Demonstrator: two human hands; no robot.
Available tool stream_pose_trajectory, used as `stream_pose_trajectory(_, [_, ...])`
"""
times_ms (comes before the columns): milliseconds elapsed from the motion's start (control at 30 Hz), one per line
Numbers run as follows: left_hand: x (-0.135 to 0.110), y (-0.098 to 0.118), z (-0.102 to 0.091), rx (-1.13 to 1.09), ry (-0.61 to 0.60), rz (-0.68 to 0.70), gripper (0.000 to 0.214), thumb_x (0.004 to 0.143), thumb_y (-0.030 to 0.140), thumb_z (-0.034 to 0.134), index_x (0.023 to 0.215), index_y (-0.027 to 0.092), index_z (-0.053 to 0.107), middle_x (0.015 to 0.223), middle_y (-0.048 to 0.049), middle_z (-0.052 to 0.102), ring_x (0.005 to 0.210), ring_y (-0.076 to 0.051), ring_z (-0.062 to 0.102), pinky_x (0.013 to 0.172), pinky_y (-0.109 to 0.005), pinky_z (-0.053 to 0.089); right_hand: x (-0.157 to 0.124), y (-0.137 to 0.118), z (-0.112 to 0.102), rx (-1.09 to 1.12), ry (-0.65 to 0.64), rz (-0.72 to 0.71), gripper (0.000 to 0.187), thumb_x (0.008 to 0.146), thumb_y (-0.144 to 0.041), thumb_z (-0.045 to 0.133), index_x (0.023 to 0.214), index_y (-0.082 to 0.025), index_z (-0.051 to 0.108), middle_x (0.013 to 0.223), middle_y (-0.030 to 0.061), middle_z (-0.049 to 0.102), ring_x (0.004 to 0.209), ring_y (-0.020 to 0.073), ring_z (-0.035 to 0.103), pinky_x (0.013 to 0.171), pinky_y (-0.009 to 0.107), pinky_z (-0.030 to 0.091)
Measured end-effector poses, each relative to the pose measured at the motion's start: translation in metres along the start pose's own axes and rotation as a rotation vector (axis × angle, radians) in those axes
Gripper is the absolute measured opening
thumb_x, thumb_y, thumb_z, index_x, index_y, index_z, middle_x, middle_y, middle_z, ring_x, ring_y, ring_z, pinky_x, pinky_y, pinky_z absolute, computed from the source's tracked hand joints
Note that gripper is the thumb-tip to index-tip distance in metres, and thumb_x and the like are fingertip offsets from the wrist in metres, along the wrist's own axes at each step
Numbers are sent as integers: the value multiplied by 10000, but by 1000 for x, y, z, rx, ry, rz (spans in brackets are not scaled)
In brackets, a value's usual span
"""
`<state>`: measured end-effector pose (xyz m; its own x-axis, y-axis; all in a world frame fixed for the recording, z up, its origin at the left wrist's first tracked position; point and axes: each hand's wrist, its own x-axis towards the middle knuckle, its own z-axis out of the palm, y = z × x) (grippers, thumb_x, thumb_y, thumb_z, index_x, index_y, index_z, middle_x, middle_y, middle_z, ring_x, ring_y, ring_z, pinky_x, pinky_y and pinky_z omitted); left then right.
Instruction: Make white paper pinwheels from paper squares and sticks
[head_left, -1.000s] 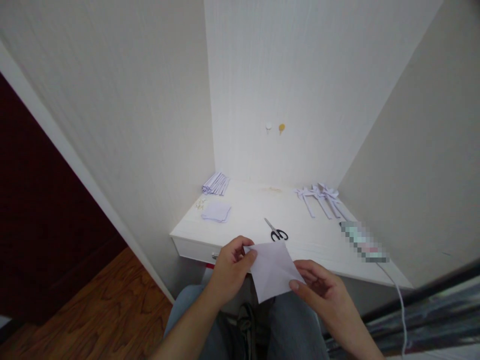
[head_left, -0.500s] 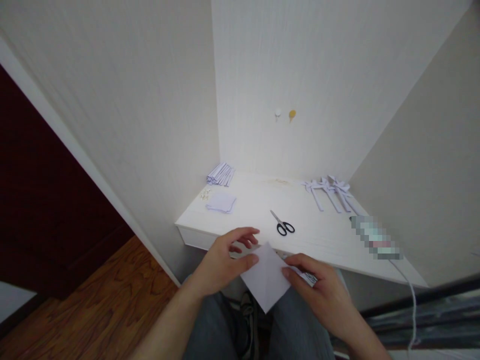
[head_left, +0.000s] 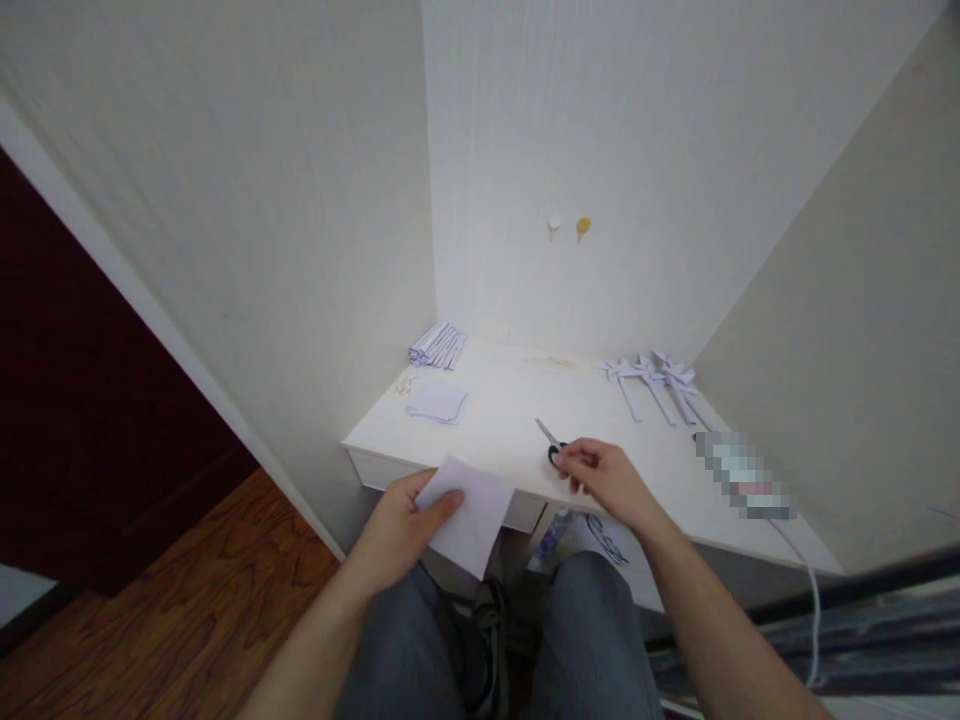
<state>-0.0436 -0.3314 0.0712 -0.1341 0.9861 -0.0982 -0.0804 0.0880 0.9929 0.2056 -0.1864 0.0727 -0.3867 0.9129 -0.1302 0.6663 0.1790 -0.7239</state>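
My left hand [head_left: 401, 525] pinches a square sheet of white paper [head_left: 474, 515] between thumb and fingers, held above my lap at the front edge of the desk. A faint crease line crosses the sheet. My right hand [head_left: 600, 475] is over the black handles of the scissors [head_left: 553, 440], fingers curled onto them. The blades lie on the desk, pointing away and to the left. One handle loop is mostly hidden beneath the fingers.
On the white desk [head_left: 502, 400] lie a stack of paper squares [head_left: 439, 402], rolled paper sticks [head_left: 437, 346], small pale bits [head_left: 405, 384] and several paper pinwheels [head_left: 654, 375]. At right, a blurred-out object [head_left: 742, 478] trails a white cable [head_left: 814, 600]. Two pins [head_left: 583, 227] stick in the back wall.
My right hand has let go of the paper and moved up to the scissors' handles. My left hand now holds the sheet alone, shifted left and turned.
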Motion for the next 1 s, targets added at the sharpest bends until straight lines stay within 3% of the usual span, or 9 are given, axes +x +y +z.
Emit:
stream_pose_trajectory(67, [-2, 8, -4, -36, 70, 35, 449, 791, 533, 827, 989, 138, 746, 818, -63, 775, 666, -185, 658, 604, -270, 518, 33, 7, -14, -139, 55, 94, 201, 1014, -320, 653, 1101, -149, 710, 1114, 109, 746, 964, 229, 721, 859, 392, 595])
stream_pose_trajectory(167, [-7, 20, -5, -59, 127, 105, 476, 788, 486, 844, 1097, 149, 713, 854, -59, 778, 701, -196, 685, 620, -279, 548, 64, 14, -19, -297, 5, 187, 309, 1010, -350, 689, 1265, -178, 671, 1290, 100, 687, 1089, 254, 699, 925, 467, 601])
stream_pose_trajectory(400, [-19, 41, -19, -153, 280, 233, 450, 695, 408, 927, 1005, 145, 733, 832, -40, 779, 635, -159, 667, 582, -252, 553, 68, 26, -7, -377, -188, 193, 305, 1014, -345, 684, 1272, -182, 677, 1311, 106, 682, 1085, 253, 701, 914, 442, 609])
stream_pose_trajectory(500, [-23, 51, -23, -168, 320, 264, 407, 696, 413, 924, 942, 136, 753, 778, -37, 768, 592, -143, 642, 537, -230, 528, 55, 36, -11, -270, -211, 173, 232, 1011, -352, 685, 1147, -165, 707, 1162, 73, 723, 957, 213, 712, 830, 388, 613])
stream_pose_trajectory(567, [-23, 58, -22, -153, 344, 284, 391, 706, 411, 912, 937, 133, 761, 767, -39, 764, 578, -139, 631, 516, -224, 515, 43, 42, -15, -137, -215, 167, 237, 971, -368, 721, 917, -138, 714, 875, 19, 716, 758, 173, 680, 696, 319, 575])
stream_pose_trajectory(633, [-22, 66, -18, -139, 357, 308, 367, 717, 398, 892, 934, 132, 763, 767, -39, 760, 577, -137, 629, 509, -222, 512, 28, 48, -20, 47, -210, 158, 363, 908, -443, 742, 713, -145, 670, 624, -2, 629, 598, 156, 603, 575, 281, 488])
stream_pose_trajectory(700, [-18, 73, -13, -124, 347, 328, 328, 721, 363, 864, 929, 132, 757, 748, -29, 746, 571, -133, 621, 501, -216, 506, 10, 51, -19, 261, -210, 147, 417, 824, -555, 762, 727, -158, 681, 641, 16, 658, 577, 153, 592, 545, 274, 456])
stream_pose_trajectory(800, [-11, 80, -8, -89, 313, 333, 299, 728, 310, 802, 962, 136, 737, 701, -4, 700, 533, -121, 586, 459, -204, 480, -24, 54, 2, 585, -198, 113, 544, 704, -703, 785, 784, -172, 695, 782, 41, 702, 559, 124, 560, 552, 278, 466])
stream_pose_trajectory(1000, [5, 74, 2, -55, 270, 330, 367, 719, 328, 815, 1015, 138, 710, 809, -30, 736, 639, -161, 645, 517, -249, 555, -92, 55, 99, 1006, -209, 157, 587, 560, -656, 933, 840, -196, 699, 726, -16, 580, 505, 90, 442, 461, 248, 437])
